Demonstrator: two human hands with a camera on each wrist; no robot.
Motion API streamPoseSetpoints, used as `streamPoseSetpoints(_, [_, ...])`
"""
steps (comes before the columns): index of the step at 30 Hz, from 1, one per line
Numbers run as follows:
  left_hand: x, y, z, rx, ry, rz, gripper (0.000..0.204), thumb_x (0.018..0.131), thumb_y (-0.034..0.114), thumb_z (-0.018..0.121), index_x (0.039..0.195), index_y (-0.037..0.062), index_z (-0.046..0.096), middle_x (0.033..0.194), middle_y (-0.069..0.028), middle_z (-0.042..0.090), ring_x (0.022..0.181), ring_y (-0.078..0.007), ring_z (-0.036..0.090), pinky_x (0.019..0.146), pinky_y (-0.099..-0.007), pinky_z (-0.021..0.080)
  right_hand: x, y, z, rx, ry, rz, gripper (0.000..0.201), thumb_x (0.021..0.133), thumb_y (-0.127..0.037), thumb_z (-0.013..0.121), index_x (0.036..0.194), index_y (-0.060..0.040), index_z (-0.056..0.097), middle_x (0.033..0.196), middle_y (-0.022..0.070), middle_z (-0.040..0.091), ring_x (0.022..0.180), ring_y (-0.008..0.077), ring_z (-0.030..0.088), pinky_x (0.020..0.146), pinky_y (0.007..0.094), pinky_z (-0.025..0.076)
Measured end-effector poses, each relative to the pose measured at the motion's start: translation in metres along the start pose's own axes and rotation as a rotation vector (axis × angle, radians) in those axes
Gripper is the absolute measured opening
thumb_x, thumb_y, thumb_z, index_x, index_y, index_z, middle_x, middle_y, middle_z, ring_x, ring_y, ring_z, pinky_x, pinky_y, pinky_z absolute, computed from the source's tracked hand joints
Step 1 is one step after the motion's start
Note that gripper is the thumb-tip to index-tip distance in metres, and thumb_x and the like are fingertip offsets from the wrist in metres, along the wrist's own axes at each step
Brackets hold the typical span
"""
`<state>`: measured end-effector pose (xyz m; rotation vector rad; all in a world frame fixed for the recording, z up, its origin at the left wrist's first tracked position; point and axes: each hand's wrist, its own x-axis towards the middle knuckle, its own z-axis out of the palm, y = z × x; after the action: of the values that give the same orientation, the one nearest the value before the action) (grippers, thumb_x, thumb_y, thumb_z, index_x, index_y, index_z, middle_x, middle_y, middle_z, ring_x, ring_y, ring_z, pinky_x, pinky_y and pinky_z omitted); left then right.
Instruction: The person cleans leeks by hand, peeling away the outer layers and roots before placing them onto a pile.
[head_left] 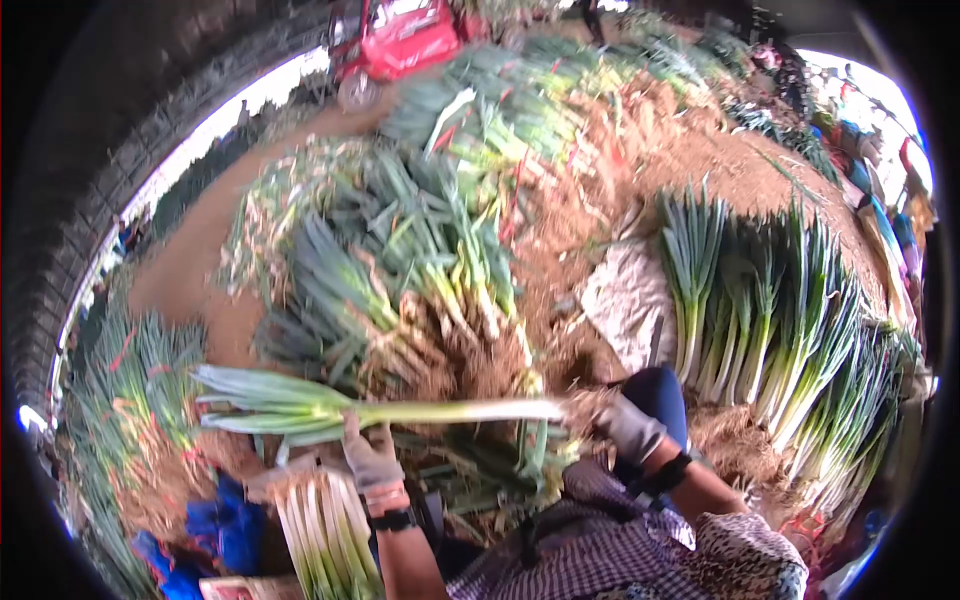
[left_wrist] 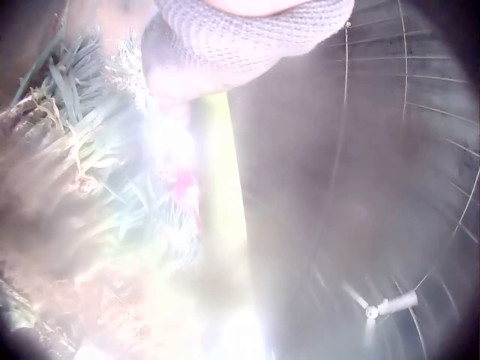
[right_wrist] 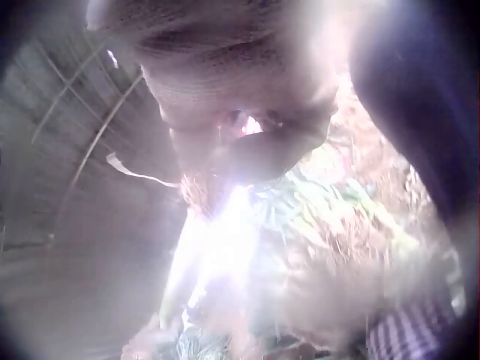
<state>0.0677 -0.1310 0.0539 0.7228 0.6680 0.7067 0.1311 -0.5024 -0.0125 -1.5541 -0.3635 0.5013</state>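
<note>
A long green onion [head_left: 470,411] lies level across the front of my body, leaves to the left and roots to the right. My gloved left hand [head_left: 372,458] grips it where the white stalk meets the green leaves. In the left wrist view, the glove [left_wrist: 247,37] is curled above a pale, overexposed stalk [left_wrist: 225,172]. At the other end, my gloved right hand [head_left: 630,430] holds the root tuft [head_left: 583,410]. In the right wrist view, the fingers of that hand [right_wrist: 240,90] bend in around the roots, with glare washing out the stalk below.
Untrimmed green onions [head_left: 400,230] lie piled ahead. Cleaner ones [head_left: 770,310] stand in rows at right beside a pale sheet [head_left: 635,300]. White stalks [head_left: 325,530] lie at front left, near blue plastic [head_left: 225,525]. A red vehicle [head_left: 410,40] stands far back.
</note>
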Motion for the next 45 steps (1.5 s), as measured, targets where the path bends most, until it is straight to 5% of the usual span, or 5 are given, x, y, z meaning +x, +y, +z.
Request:
streamPoseSetpoints(14, [0.046,-0.182,-0.005,0.139,-0.012,-0.347,0.02,0.083,0.015,0.059,0.071,0.0109,0.043,0.062,-0.0017,0.039,0.053,-0.0163,0.042,0.05,-0.028,0.04,0.013,-0.027,0.039,-0.036,-0.209,0.538,0.044,0.091,-0.018,0.062,0.131,-0.0036,0.052,0.108,0.0064,0.066,0.085,0.0138,0.065,0.075,0.0293,0.055])
streamPoseSetpoints(20, [0.053,-0.207,-0.015,0.084,0.011,-0.454,0.021,0.083,0.015,0.056,0.069,0.0106,0.041,0.062,-0.0012,0.04,0.05,-0.0171,0.043,0.047,-0.0289,0.042,-0.007,0.059,-0.002,0.662,-0.119,0.127,0.046,0.095,-0.016,0.056,0.136,-0.0006,0.042,0.123,0.0184,0.057,0.094,0.0195,0.062,0.075,0.0296,0.052])
streamPoseSetpoints(23, [0.039,-0.205,-0.004,0.084,0.016,-0.49,0.022,0.084,0.021,0.055,0.069,0.0115,0.041,0.062,-0.0009,0.041,0.053,-0.017,0.044,0.05,-0.0311,0.041,0.037,0.169,0.051,-0.433,-0.361,-0.612,0.049,0.097,-0.014,0.045,0.145,-0.0088,0.036,0.133,0.021,0.05,0.115,0.0306,0.056,0.092,0.0323,0.048])
streamPoseSetpoints(31, [0.038,-0.186,-0.031,0.329,-0.04,-0.463,0.02,0.082,0.014,0.056,0.066,0.0102,0.045,0.064,-0.002,0.045,0.057,-0.0166,0.047,0.051,-0.0292,0.04,-0.001,0.048,0.068,-0.453,-0.199,-0.77,0.039,0.099,-0.018,0.046,0.136,-0.0069,0.048,0.12,0.0109,0.063,0.092,0.0176,0.066,0.08,0.0302,0.052])
streamPoseSetpoints(45, [0.026,-0.196,-0.043,0.34,-0.324,-0.275,0.018,0.092,0.024,0.05,0.085,0.0068,0.053,0.074,-0.002,0.052,0.065,-0.0132,0.049,0.058,-0.0247,0.045,0.034,-0.011,0.047,-0.556,-0.231,-0.02,0.044,0.082,-0.023,0.059,0.122,-0.0039,0.058,0.086,0.0229,0.065,0.08,0.0375,0.065,0.068,0.0444,0.053])
